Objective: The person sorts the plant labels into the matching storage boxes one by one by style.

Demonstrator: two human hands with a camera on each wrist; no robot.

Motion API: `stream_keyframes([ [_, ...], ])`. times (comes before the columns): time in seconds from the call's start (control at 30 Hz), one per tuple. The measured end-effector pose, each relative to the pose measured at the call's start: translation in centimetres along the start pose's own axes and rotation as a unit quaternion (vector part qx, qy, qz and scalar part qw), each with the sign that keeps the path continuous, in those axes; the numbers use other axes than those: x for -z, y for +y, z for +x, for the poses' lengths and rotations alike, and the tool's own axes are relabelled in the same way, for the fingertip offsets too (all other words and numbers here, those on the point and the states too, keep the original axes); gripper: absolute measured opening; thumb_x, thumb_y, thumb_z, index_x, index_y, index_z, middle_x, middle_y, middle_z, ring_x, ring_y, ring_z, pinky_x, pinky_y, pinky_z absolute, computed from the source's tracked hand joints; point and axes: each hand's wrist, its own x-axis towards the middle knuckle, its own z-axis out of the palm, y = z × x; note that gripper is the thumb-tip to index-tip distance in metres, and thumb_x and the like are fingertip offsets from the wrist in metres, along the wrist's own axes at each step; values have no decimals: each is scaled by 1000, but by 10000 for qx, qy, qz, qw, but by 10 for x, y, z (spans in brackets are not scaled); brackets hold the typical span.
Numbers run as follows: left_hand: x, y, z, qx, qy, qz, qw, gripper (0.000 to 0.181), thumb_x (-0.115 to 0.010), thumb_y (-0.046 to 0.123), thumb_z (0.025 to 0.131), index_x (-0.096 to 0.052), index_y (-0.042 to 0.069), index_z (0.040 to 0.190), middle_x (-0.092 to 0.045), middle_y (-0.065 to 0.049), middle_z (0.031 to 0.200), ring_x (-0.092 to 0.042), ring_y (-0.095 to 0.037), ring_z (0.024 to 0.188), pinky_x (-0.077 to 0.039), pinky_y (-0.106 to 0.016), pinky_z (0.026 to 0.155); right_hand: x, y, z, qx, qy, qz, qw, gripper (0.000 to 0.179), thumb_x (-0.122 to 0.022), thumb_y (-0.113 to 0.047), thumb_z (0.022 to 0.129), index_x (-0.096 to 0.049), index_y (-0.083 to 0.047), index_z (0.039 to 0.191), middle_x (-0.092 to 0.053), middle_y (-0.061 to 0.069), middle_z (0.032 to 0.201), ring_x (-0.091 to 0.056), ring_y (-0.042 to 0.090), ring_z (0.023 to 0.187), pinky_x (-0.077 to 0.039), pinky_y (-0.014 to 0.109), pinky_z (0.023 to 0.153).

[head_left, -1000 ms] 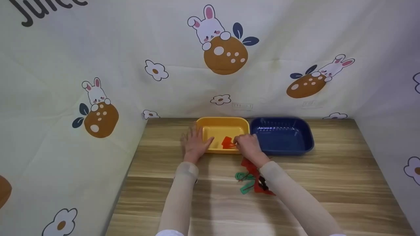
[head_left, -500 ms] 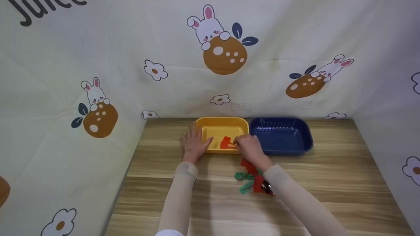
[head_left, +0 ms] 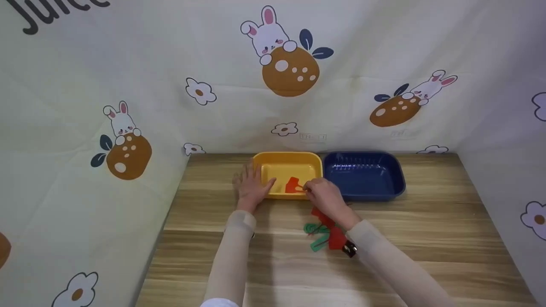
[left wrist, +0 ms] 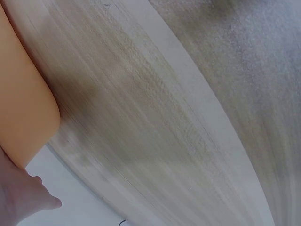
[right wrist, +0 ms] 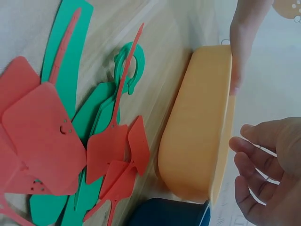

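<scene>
My left hand (head_left: 251, 185) rests with spread fingers on the left rim of the yellow tray (head_left: 313, 157). Inside that tray, near its front wall, lies a flat orange-red plastic tag (head_left: 292, 185) with a thin stem pointing right. My right hand (head_left: 327, 196) is over the tray's front right corner, fingertips right at the stem's end. In the right wrist view, its loosely bent fingers (right wrist: 244, 160) stand apart from the thumb with nothing visible between them; the tray wall hides the tag there. The left wrist view shows only part of my left hand (left wrist: 23, 197) beside the tray.
A dark blue tray (head_left: 401, 183) stands right of the yellow one, close against it. On the wooden table (head_left: 196, 251), in front of the trays, lies a pile of red tags (right wrist: 42, 136) and green tags (right wrist: 70, 61), one with a ring. A printed cloth (head_left: 239, 115) hangs behind.
My right hand has drawn slightly right and toward the person. The tag has shifted a little left in the tray, with its stem now showing. The left hand stays in place.
</scene>
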Motion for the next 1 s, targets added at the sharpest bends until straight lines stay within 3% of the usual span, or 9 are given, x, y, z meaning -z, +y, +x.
stream_keyframes([
  [0.23,0,0,0,-95,142,-207,9996,83,-41,69,94,-30,16,158,-9,-8,169,-16,-38,154,-18,-67,118,6,-1,-7,-186,-159,128,9996,9,-74,-9,87,-76,-10,95,-75,5,91,-69,25,87,-58,41,78],
  [0.47,2,0,0,6,25,-22,10000,85,-37,72,94,-25,19,160,-3,-6,170,-14,-36,155,-15,-65,120,10,-1,-18,-474,-363,377,9975,10,-76,-12,87,-76,-10,97,-76,4,93,-69,25,89,-58,42,82],
  [0.77,6,2,-5,-71,152,-283,9995,84,-42,68,95,-29,14,158,-8,-9,169,-17,-39,154,-16,-67,119,12,6,-33,-719,-539,501,9947,13,-77,-14,86,-77,-9,98,-76,5,95,-69,25,88,-58,42,80],
  [1.0,2,0,-2,-125,25,25,9999,87,-35,72,95,-23,16,160,-3,-8,170,-15,-37,155,-16,-64,121,10,15,-45,-792,-697,540,9930,15,-75,-10,87,-77,-9,102,-76,5,101,-70,27,96,-57,44,84],
])
